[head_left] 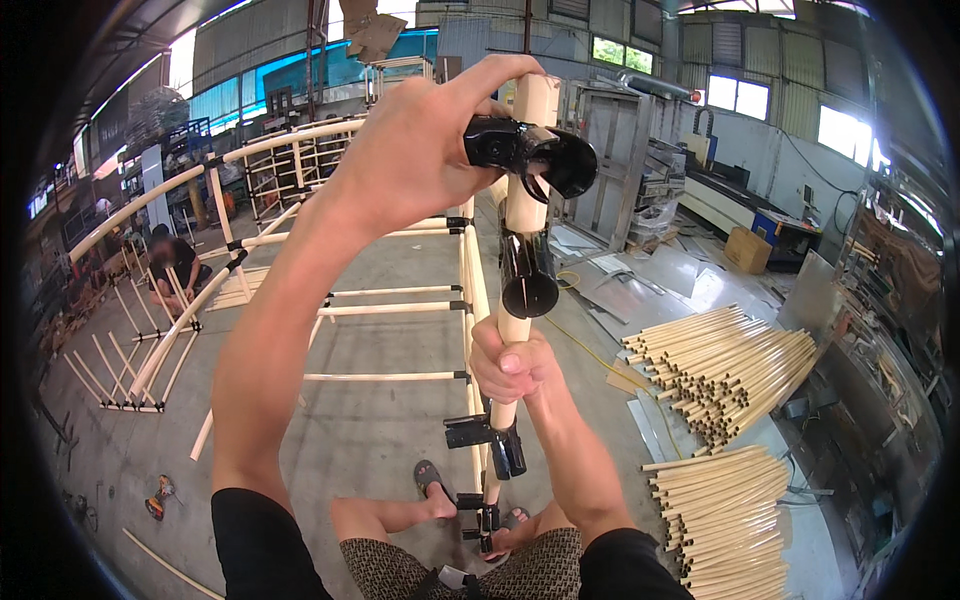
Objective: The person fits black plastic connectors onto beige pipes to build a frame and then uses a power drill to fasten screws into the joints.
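Observation:
A long cream-coloured pipe (pixel 526 207) stands upright in front of me, running from near my feet to above my hands. My left hand (pixel 415 150) is closed at the top of it, fingers around a black pipe joint (pixel 500 145) whose curved open half faces right. Part of that grip is hidden behind the joint. Below it a second black joint (pixel 529 280) sits on the pipe with its round opening toward me. My right hand (pixel 510 362) wraps around the pipe under this joint. Lower down, more black joints (pixel 507 448) are fixed along the pipe.
A frame of cream pipes (pixel 390 308) with black joints stands at left and behind. Two stacks of loose pipes (pixel 735 360) lie at right, near sheet metal (pixel 660 285). A power tool (pixel 158 497) rests on the floor at left. Another person (pixel 175 265) crouches at far left.

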{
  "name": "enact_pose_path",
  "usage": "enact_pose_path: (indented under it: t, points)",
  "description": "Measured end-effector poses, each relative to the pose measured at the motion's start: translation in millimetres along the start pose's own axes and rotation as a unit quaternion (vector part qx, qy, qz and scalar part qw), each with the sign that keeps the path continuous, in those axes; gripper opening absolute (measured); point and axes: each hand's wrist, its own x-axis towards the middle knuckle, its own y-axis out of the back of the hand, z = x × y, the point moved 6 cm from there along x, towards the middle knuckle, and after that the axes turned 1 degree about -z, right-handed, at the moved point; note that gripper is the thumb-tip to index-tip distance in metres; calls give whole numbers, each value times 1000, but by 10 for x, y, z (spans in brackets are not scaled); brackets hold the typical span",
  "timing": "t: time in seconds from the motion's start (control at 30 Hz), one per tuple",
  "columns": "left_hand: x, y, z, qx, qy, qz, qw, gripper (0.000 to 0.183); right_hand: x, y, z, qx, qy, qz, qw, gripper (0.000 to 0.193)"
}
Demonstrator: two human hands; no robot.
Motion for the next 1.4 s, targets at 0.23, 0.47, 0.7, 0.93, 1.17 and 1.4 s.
enact_pose_path:
  t: [0.23, 0.47, 0.7, 0.93, 1.17, 1.4]
  points:
    - [-50, -16, -37, 14, -29, 21, 999, 74, -93, -270, -68, -385, 103, 490, 775, 26]
    - [-28, 5, -21, 24, -26, 23, 999, 67, -68, -101, 5, -213, 32, 310, 926, 31]
    - [-25, 19, -2, 41, -33, 22, 998, 63, -78, -67, 19, -181, 43, 261, 947, 30]
    - [-52, 44, -31, 53, -64, 35, 996, 64, -152, -225, -10, -351, 69, 462, 812, 24]
    - [-28, 5, 114, 71, -143, 39, 986, 39, -191, -244, 25, -337, 93, 481, 804, 23]
    - [104, -148, 141, 267, -41, -40, 962, 25, -490, -191, 231, -390, 81, 471, 787, 26]
